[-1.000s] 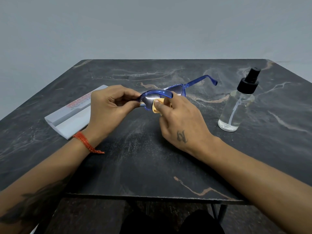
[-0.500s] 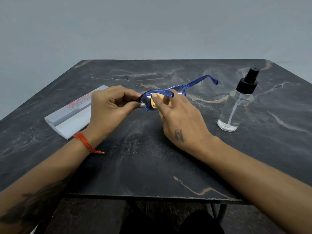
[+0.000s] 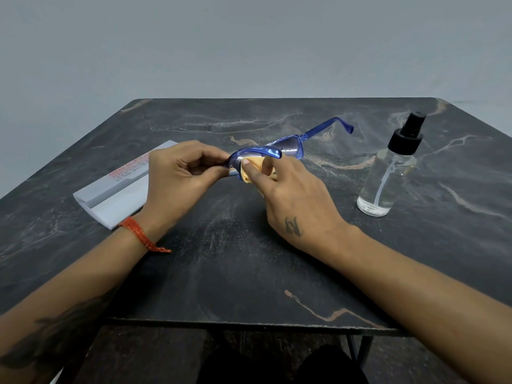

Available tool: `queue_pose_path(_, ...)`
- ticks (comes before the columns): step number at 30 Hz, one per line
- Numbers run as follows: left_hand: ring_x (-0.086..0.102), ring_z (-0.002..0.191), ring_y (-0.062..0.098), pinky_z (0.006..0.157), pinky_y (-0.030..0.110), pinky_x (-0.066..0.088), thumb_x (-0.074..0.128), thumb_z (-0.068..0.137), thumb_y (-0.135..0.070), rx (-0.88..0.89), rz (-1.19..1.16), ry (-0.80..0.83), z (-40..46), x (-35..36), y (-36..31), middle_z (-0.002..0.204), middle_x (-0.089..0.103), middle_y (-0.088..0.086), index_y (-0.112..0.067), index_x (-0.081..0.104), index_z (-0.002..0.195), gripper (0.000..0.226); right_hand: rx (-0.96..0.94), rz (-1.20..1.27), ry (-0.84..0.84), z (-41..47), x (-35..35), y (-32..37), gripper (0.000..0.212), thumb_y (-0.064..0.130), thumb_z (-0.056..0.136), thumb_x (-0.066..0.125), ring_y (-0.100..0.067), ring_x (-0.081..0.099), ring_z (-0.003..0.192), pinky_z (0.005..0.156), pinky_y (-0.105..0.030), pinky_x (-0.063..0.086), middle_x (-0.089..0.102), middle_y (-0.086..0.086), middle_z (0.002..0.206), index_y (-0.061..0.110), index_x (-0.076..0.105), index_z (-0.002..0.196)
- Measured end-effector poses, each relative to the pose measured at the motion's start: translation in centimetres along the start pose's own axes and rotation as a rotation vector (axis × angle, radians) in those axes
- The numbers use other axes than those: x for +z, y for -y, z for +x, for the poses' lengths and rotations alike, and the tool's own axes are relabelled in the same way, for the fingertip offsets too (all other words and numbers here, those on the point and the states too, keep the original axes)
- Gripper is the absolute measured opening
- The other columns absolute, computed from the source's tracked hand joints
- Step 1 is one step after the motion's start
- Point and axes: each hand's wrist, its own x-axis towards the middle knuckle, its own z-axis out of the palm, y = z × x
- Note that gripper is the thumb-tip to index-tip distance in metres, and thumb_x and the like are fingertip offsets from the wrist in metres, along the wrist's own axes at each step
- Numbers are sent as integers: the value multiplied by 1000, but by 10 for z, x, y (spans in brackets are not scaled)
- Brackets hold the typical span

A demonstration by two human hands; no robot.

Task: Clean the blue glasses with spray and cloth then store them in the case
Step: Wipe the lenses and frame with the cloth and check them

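Since half a second before, the right hand had slid its thumb lower on the near lens, baring more of the yellow cloth it pinched there. The left hand pinched the blue glasses at their left end, above the dark table. The white case lay left; the spray bottle stood right.

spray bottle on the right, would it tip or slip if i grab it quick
The spray bottle is tall and narrow and looks nearly empty, so it is probably light and tips easily. Its clear smooth wall may be slippery; the black cap looks easier to grip.
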Motion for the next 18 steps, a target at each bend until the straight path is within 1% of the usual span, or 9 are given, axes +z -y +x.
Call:
queue_pose_path(4,62,75,-6,72,9,49,76,70,2,18,0,-5,0,1,-1,83,65,-9,-11,67,92,27,46,-57,2,-1,2,-1,48,-2,64,69,-30,55,64,45,-24,32,59,-16,87,1,65,111)
queue_pose_path(7,61,76,-8,72,8,47,75,71,0,33,17,-5,-1,1,0,83,63,-12,-12,66,93,27,41,-24,-10,-1,1,1,33,2,67,60,-29,54,62,45,-23,32,59,-14,83,0,68,100)
queue_pose_path(9,62,76,-7,72,8,47,76,71,0,17,3,-10,-2,0,3,83,64,-21,-12,67,92,26,19,23,10,-2,1,2,27,5,73,52,-27,52,63,45,-24,35,57,-12,82,1,68,95)
queue_pose_path(10,63,76,-6,72,9,48,76,71,0,10,-6,-12,-2,-1,4,81,64,-25,-11,68,92,25,5,52,20,-2,1,2,28,7,77,47,-26,51,64,44,-26,39,56,-11,82,2,68,95)
queue_pose_path(11,63,76,-5,72,9,48,76,71,0,7,-9,-12,-2,-1,4,80,64,-26,-11,68,91,25,-8,81,22,-2,1,3,32,10,81,41,-25,50,65,44,-28,41,56,-11,83,2,68,98)
queue_pose_path(13,63,77,-5,73,10,49,75,71,2,10,-1,-6,-2,-1,5,85,64,-19,-10,68,92,25,-35,127,17,-2,2,3,40,14,84,34,-25,50,67,44,-30,43,56,-11,84,3,67,105)
queue_pose_path(14,63,77,-6,73,9,49,75,71,2,9,-4,-5,-2,-1,5,85,64,-16,-9,67,92,25,-47,133,13,-2,2,4,41,13,84,34,-26,50,67,43,-30,43,56,-11,85,4,66,108)
queue_pose_path(16,64,76,-4,72,10,49,75,71,2,1,-33,-5,-2,-1,5,80,65,-20,-9,68,91,24,-59,107,5,-2,3,4,40,7,82,41,-26,50,68,41,-29,41,57,-12,87,6,65,113)
queue_pose_path(18,64,76,-2,72,10,49,75,70,0,1,-50,4,-2,-1,4,80,67,-20,-9,68,90,23,-51,55,-7,0,3,3,44,1,74,52,-26,50,66,40,-24,35,58,-13,86,8,65,116)
